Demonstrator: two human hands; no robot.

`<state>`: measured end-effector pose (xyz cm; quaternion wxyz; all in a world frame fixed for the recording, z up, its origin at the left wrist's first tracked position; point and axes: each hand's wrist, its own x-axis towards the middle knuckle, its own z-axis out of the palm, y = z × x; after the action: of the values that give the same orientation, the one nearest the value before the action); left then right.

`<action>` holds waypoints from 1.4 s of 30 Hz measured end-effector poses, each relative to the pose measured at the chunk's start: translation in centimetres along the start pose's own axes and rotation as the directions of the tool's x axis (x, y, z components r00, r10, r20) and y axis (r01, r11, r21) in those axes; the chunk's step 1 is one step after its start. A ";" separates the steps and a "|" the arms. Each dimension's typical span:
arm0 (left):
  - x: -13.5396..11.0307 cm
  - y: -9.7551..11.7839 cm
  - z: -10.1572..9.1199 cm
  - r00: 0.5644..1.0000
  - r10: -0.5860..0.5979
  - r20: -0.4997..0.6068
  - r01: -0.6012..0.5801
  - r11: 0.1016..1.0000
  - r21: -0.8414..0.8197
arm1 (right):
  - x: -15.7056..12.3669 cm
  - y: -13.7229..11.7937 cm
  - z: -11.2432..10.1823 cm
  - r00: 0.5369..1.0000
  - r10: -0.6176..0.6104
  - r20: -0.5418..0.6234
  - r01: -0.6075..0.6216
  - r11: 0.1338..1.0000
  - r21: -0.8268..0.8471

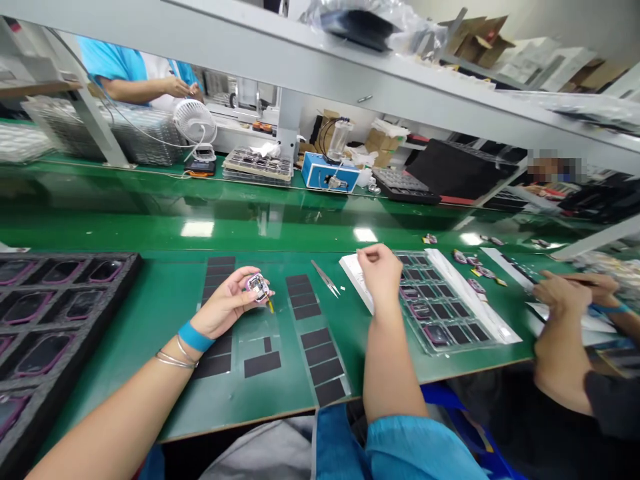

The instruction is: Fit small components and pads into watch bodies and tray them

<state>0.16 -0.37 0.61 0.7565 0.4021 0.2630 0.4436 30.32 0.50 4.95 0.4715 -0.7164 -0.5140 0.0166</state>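
My left hand (225, 301) is shut on a small silver-framed electronic part (259, 288), and a yellow tip (271, 305) shows just below it. Under this hand lies a clear sheet with black rectangular pads (263, 365). My right hand (380, 273) hangs curled over a white sheet (358, 280), and anything small in its fingers is hidden. Steel tweezers (325, 277) lie between my hands on the green bench (170, 313). To the right of my right hand sits a clear tray (440, 303) of dark pieces with purple rims.
A black foam tray (60, 320) of dark purple-rimmed pieces fills the left. A co-worker's hands (565, 293) work at the right. A grey shelf (300, 60) runs overhead, and a blue instrument box (330, 172) stands across the bench.
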 end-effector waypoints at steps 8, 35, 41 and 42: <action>0.1 -0.5 0.0 0.999 -0.013 0.048 0.015 0.998 -0.053 | -1.2 -0.5 2.2 0.981 -0.128 0.148 0.108 0.984 0.141; 0.3 -1.0 0.1 0.998 0.037 0.052 -0.036 0.999 -0.013 | -9.5 -6.0 6.8 0.820 -0.390 0.420 -0.001 0.732 0.682; 0.3 -1.1 0.1 0.998 0.060 0.024 -0.060 0.998 0.019 | -9.7 -5.9 7.1 0.829 -0.409 0.381 0.057 0.740 0.670; 0.3 -1.1 0.1 0.998 0.063 0.018 -0.063 0.998 0.024 | -9.8 -5.9 7.1 0.832 -0.427 0.355 0.104 0.747 0.656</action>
<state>0.88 -0.43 -0.30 0.7394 0.4233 0.2490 0.4605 17.86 -2.01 0.58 0.5305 -0.4128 -0.6809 0.2908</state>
